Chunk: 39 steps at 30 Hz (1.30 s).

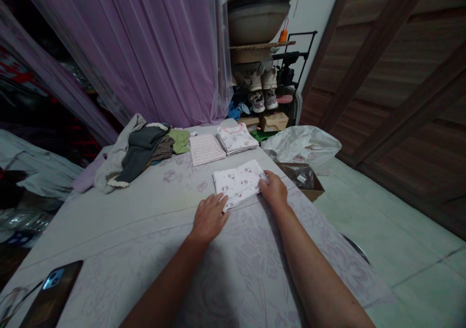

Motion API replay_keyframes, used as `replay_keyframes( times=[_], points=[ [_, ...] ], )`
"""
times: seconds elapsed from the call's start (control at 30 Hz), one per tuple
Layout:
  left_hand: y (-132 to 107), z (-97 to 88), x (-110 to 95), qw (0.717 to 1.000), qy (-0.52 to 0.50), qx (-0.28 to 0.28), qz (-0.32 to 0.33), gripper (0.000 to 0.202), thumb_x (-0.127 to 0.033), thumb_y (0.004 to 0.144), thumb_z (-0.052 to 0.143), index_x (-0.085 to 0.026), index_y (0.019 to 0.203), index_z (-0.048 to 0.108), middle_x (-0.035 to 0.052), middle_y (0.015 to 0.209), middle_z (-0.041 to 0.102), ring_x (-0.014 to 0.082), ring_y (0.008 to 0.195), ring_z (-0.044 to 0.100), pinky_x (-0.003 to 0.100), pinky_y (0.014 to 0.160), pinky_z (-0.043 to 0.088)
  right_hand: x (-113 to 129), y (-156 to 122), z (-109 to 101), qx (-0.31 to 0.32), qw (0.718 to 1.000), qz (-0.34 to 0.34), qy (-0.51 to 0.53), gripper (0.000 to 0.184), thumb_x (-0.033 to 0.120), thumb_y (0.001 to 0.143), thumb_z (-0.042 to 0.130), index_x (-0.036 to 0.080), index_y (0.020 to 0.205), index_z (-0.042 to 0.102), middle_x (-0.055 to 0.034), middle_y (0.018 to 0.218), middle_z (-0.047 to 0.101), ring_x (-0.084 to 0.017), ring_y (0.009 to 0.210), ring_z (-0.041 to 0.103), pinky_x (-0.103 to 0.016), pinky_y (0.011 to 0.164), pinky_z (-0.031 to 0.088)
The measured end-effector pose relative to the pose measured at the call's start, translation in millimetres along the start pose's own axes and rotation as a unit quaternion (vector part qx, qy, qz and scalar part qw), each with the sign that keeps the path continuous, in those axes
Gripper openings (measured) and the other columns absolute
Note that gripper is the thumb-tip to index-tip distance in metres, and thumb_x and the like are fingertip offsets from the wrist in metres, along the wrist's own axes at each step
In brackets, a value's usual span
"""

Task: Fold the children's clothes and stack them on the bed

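Resting both hands on the folded white garment (238, 183) with its small pink print, you have it lying flat near the middle of the bed (109, 221). Your left hand (209, 219) sits open at the garment's near left corner, fingers flat and slightly spread, with nothing pinched. Your right hand (274, 189) lies along its right edge, fingers together and curved a little over the cloth; you cannot tell whether it has hold of the edge. Toward the far edge, a pink striped folded garment (207, 149) and a white printed folded garment (236, 139) sit side by side. Left of them lie a heap of dark clothes (140, 148) and a green cloth (179, 140). A phone (53, 289) lies lens up at the near left corner, while a plastic bag (301, 146) and a cardboard box (300, 181) sit just past the right edge
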State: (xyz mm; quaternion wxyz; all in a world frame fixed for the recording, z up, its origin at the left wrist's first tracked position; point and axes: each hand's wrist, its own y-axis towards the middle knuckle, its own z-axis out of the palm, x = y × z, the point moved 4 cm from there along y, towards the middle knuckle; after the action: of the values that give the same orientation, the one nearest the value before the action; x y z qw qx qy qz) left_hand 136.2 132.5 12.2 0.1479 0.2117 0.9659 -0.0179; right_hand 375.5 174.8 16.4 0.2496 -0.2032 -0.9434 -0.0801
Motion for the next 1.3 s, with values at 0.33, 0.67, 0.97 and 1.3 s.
replay_keyframes(
  times=[0.33,0.67,0.97,1.3],
  points=[
    [19,-3.4,-3,0.997,-0.033,0.013,0.075,0.06,-0.054,0.093,0.044,-0.03,0.148,0.038,0.007,0.158,0.03,0.0283,0.148,0.018,0.053,0.119,0.009,1,18,-10,0.093,0.992,0.044,-0.069,0.054,0.056,0.089,0.041,0.018,0.118,0.066,-0.0161,0.114,0.068,-0.029,0.107,0.063,-0.037,0.085,0.047],
    [22,10.1,2,0.992,-0.038,0.079,0.086,0.059,-0.058,0.092,0.045,-0.036,0.146,0.039,0.0072,0.161,0.023,0.0297,0.149,0.013,0.057,0.117,0.011,0,53,-5,0.218,0.975,0.047,0.017,0.038,0.045,0.076,0.069,0.01,0.087,0.074,-0.0157,0.092,0.073,-0.027,0.088,0.067,-0.032,0.076,0.049],
    [30,5.7,19,0.996,-0.052,0.053,0.055,0.068,-0.06,0.095,0.03,-0.02,0.15,0.032,0.0117,0.161,0.019,0.0251,0.149,0.013,0.049,0.12,0.012,7,40,-2,0.233,0.929,0.127,0.257,0.025,0.038,0.086,0.062,0.014,0.088,0.066,-0.0038,0.071,0.066,-0.013,0.063,0.06,-0.022,0.057,0.05],
    [83,5.0,35,0.998,0.027,0.053,-0.009,0.077,-0.064,0.093,0.028,-0.016,0.153,0.024,0.0116,0.161,0.021,0.028,0.149,0.015,0.052,0.119,0.008,5,44,5,0.264,0.89,0.193,0.318,0.022,0.031,0.074,0.075,0.016,0.079,0.061,-0.002,0.069,0.064,-0.013,0.059,0.06,-0.024,0.054,0.052]
  ],
)
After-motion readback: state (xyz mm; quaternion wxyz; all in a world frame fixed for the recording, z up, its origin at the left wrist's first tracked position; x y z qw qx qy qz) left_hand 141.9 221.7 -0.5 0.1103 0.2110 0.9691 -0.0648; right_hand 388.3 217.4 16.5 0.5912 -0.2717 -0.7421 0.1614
